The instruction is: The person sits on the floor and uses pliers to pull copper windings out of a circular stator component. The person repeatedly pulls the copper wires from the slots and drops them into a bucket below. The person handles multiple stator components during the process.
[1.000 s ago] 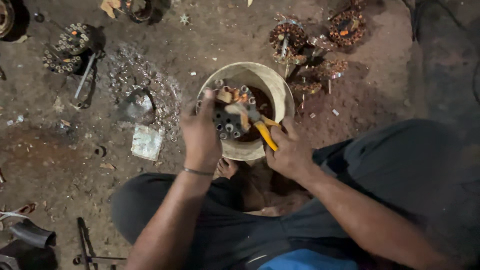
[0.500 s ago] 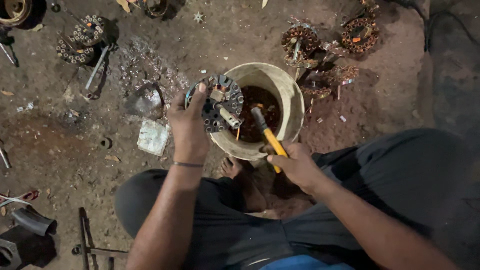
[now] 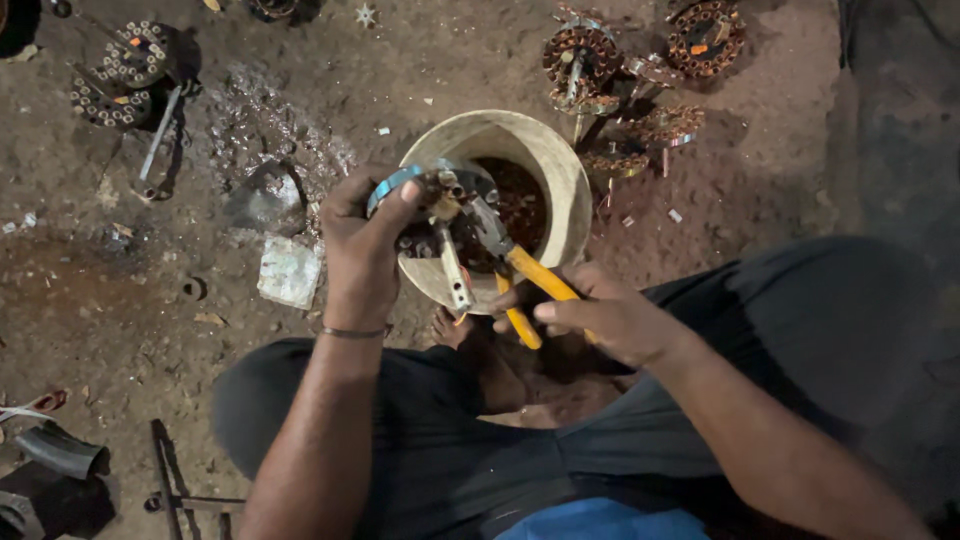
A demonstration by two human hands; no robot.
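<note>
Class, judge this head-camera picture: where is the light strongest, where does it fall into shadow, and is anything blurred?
Head view: light is strongest on the bucket rim and the left hand; the right edge and lower left corner sink into dark shadow; the pliers in the right hand look sharp, with no clear motion blur.

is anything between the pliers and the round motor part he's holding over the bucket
Nothing visible. The yellow-handled pliers in the right hand already reach the round motor part, gripped by the left hand above the bucket.

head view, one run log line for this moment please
left hand: grips round motor part over bucket | right hand: holds yellow-handled pliers, tip on part | ground: more wound parts behind bucket
</note>
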